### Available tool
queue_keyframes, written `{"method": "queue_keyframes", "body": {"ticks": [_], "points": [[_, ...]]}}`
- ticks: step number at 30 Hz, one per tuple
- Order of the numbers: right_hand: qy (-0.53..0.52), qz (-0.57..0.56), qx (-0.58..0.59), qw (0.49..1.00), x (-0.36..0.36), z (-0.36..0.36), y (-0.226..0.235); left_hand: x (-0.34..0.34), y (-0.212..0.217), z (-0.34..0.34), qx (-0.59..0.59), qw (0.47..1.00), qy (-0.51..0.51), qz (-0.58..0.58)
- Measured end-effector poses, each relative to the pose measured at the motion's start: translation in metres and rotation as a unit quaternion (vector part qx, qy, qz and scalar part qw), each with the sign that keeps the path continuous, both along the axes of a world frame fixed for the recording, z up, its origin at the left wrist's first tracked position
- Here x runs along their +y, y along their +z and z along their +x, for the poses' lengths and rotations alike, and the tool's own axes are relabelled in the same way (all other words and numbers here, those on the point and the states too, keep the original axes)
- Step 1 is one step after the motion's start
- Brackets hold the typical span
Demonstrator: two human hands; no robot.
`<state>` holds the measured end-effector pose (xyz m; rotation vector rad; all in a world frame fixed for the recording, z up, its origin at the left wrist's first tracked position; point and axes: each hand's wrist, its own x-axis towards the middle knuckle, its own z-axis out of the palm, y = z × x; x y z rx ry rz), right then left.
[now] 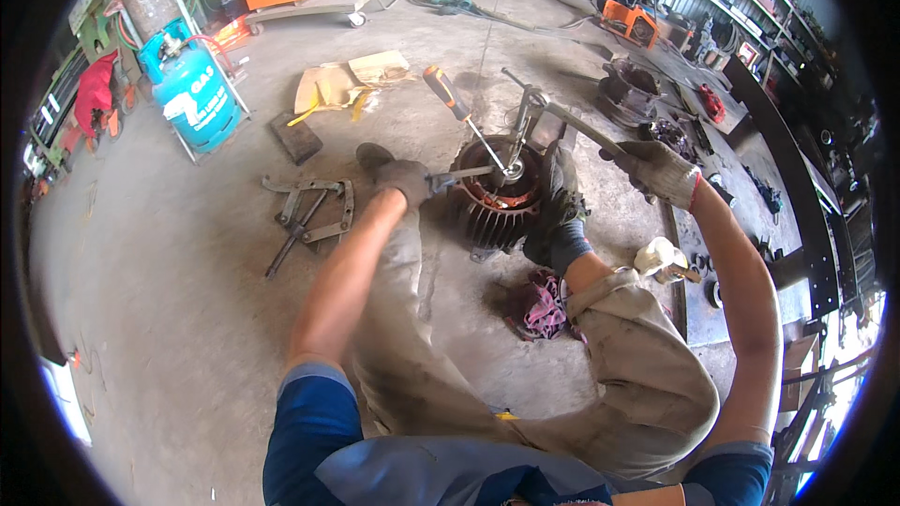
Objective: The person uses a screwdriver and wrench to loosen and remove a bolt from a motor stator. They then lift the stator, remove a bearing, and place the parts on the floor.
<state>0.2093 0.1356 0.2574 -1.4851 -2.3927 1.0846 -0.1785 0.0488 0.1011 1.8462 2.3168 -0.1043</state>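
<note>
A finned electric motor body (495, 223) stands on the floor between my feet, copper windings inside. A metal puller (527, 117) rises from its centre. My gloved right hand (661, 171) is closed round the end of a long steel wrench (583, 126) that reaches to the puller's top. My gloved left hand (403, 182) grips a steel bar tool (462, 175), whose far end meets the puller's base; its exact kind I cannot tell. An orange and black screwdriver (446, 94) leans with its tip down at the motor's centre. My right shoe (553, 225) is against the motor.
A second, three-armed puller (314, 211) lies at left, near a dark flat block (296, 138) and cardboard (347, 84). A blue gas cylinder (195, 94) stands far left. A purple cloth (542, 306) lies beside my right leg. Right are a motor housing (628, 86) and a metal plate (741, 305).
</note>
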Motion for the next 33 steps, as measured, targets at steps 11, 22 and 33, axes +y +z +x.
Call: {"method": "queue_keyframes", "body": {"ticks": [11, 22, 33], "points": [[-0.081, 0.026, 0.043, 0.995, -0.043, -0.018, -0.029, -0.054, -0.001, 0.07, -0.609, 0.77, 0.117, -0.15], [-0.114, 0.028, 0.079, 0.99, -0.084, -0.042, -0.036, -0.013, -0.065, 0.28, -0.816, 0.483, 0.268, 0.173], [-0.091, 0.085, 0.129, 0.984, -0.104, -0.06, -0.061, 0.028, -0.078, 0.356, -0.812, 0.464, 0.252, 0.247]]}}
